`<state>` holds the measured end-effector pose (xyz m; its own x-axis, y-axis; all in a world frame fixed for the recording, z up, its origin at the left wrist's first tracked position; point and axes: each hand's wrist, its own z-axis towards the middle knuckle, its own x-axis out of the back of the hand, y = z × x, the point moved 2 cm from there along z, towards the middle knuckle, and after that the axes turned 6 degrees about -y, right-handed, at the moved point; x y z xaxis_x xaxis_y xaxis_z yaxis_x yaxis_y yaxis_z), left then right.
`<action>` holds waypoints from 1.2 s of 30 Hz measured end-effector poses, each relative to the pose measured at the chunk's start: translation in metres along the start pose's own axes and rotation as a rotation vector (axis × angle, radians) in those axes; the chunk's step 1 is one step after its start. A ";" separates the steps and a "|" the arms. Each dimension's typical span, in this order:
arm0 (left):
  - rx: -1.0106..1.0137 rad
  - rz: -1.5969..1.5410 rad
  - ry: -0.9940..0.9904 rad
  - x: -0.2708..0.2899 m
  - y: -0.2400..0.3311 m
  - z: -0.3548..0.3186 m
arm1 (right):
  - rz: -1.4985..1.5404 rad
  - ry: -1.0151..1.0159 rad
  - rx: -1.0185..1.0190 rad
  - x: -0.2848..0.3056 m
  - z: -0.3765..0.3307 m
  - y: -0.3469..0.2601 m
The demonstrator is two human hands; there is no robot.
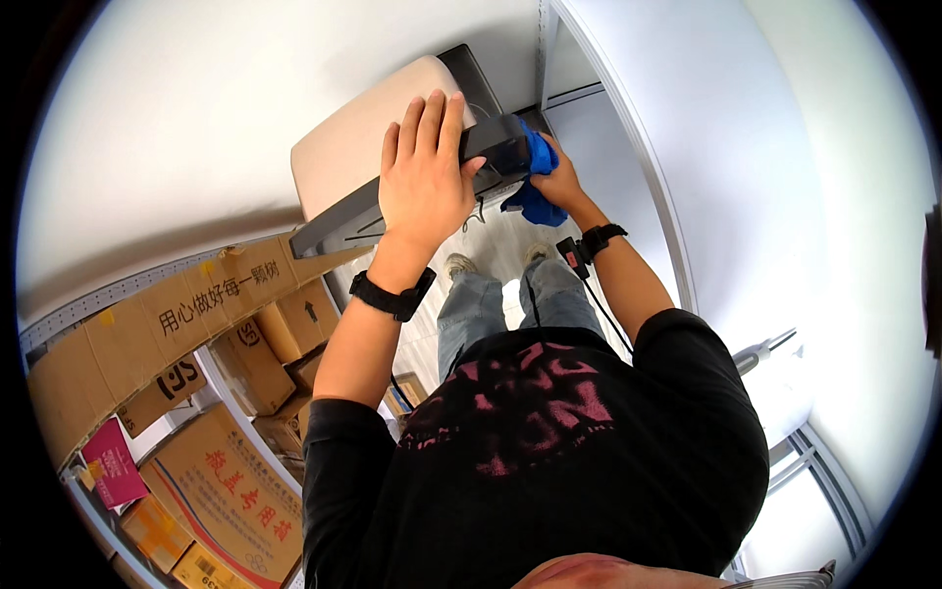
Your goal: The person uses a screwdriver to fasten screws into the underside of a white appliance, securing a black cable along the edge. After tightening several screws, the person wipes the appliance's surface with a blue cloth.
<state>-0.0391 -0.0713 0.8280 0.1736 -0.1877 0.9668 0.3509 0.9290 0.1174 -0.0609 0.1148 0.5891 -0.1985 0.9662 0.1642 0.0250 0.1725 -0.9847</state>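
Cloth, blue and bunched, is gripped in the right hand against the end of the grey box, while the left hand lies spread on top, so the box might slip off if pushed hard.

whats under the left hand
The left hand lies flat on a dark grey device. The palm covers that part of its top, so what is there cannot be seen.

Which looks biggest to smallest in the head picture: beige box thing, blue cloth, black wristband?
1. Beige box thing
2. Blue cloth
3. Black wristband on the left wrist, though it looks close to the cloth.
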 end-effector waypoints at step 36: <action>0.260 -1.696 -0.185 0.025 -0.226 -0.182 | -1.120 0.230 0.644 -0.214 -0.063 -0.276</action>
<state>0.0531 -0.3436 0.7843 -0.3097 -0.9161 -0.2545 -0.1334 -0.2231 0.9656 0.0360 -0.1271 0.8290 0.3662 0.3811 0.8489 -0.5250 0.8379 -0.1496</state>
